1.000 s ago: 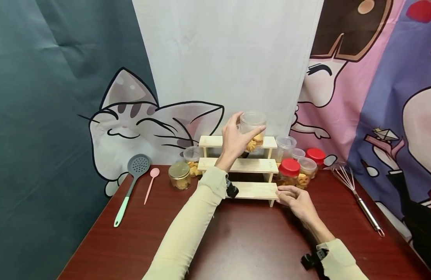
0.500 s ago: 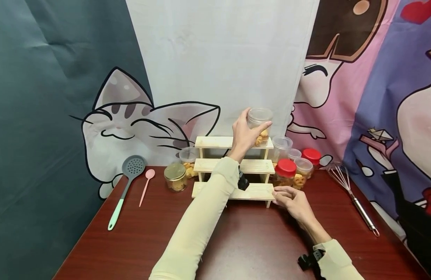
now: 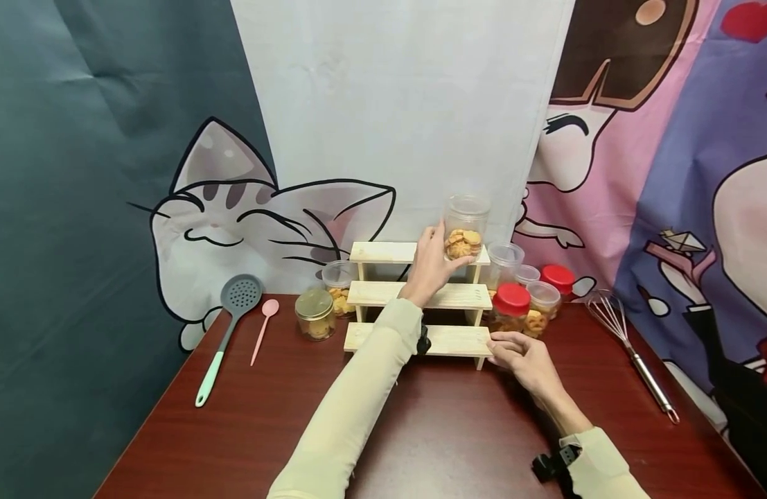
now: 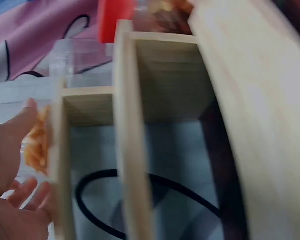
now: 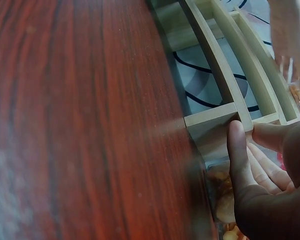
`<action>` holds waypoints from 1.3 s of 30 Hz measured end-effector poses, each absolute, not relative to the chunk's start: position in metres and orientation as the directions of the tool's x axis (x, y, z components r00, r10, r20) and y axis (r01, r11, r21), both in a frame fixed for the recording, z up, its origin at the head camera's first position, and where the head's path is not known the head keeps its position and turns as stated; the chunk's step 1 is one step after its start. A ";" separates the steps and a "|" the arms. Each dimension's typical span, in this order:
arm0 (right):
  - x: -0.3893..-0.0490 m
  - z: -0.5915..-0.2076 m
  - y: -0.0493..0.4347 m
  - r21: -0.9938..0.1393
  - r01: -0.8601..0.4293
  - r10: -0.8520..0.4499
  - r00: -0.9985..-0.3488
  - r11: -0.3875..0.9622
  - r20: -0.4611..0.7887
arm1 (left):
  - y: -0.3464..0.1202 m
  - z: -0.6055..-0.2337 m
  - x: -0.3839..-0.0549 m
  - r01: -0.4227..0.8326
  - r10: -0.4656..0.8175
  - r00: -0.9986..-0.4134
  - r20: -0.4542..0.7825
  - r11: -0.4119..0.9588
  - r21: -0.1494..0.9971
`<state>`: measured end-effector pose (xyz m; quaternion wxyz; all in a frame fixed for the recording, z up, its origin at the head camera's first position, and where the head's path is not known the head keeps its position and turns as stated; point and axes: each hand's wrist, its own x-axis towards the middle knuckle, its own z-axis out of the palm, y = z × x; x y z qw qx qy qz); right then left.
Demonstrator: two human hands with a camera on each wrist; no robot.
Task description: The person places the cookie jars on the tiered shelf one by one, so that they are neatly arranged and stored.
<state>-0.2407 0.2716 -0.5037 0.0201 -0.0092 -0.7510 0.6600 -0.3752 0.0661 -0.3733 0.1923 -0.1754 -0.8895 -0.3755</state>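
A clear, round plastic jar with golden cookies in its lower part is upright at the right end of the top board of a three-step, pale wooden display stand. The left hand is at the jar's left and near side, thumb extended across the front of its base and fingers spread loosely; whether they touch the jar is hard to tell. Lower down, the right hand pinches the right end of the stand's lowest board between thumb and fingers. Just right of the stand are a jar with a red screw lid, a clear-lidded jar of cookies, a tall clear container and, farther back, a second red-lidded jar. Left of the stand are a squat jar with a gold lid and, behind it, a clear tub of cookies. A grey slotted turner with a mint-green handle and a small pink spoon lie farther left on the reddish-brown wooden table; a steel wire whisk lies at the right.
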 end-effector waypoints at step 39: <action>-0.239 -0.498 0.273 -0.991 0.006 0.013 -1.000 0.135 -0.005 | 0.015 -0.401 -0.348 0.550 0.155 -0.809 0.568 0.542 0.635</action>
